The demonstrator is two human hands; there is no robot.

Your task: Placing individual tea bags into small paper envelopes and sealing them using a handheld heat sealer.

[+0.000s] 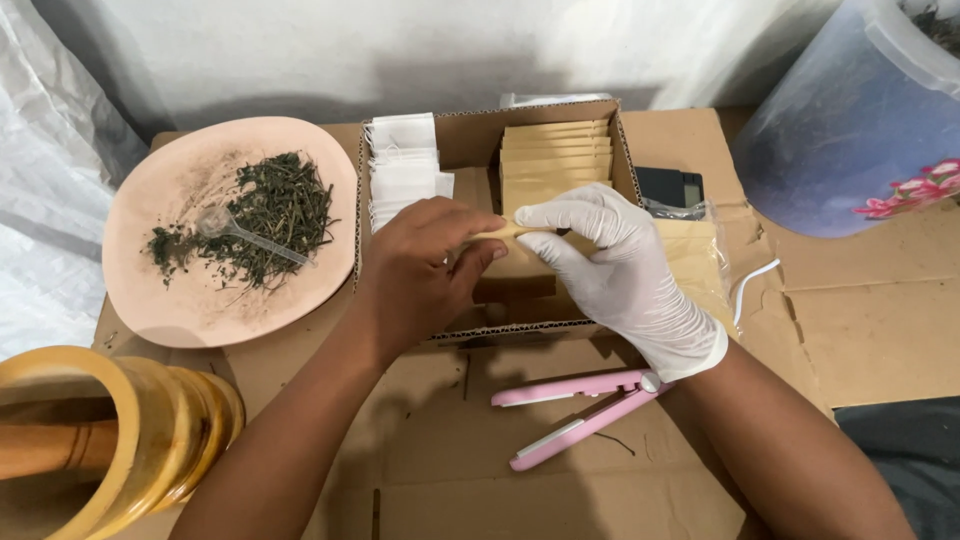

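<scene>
My left hand (425, 265), bare, and my right hand (610, 265), in a white glove, meet over an open cardboard box (625, 160). Both pinch a small tan paper sachet (505, 231) held edge-on between the fingertips. Inside the box, a row of tan sachets (555, 150) stands at the back right and a stack of white filter bags (403, 165) at the back left. A pink plate (180, 300) to the left carries dried green herbs (270, 220) and a clear plastic scoop (235, 230).
A pink heat-sealer clamp (580, 410) lies on the cardboard sheet below my hands. A wooden mortar with pestle (90, 440) sits at bottom left. A small black scale (670, 187) and a large translucent lidded tub (860, 110) are at right.
</scene>
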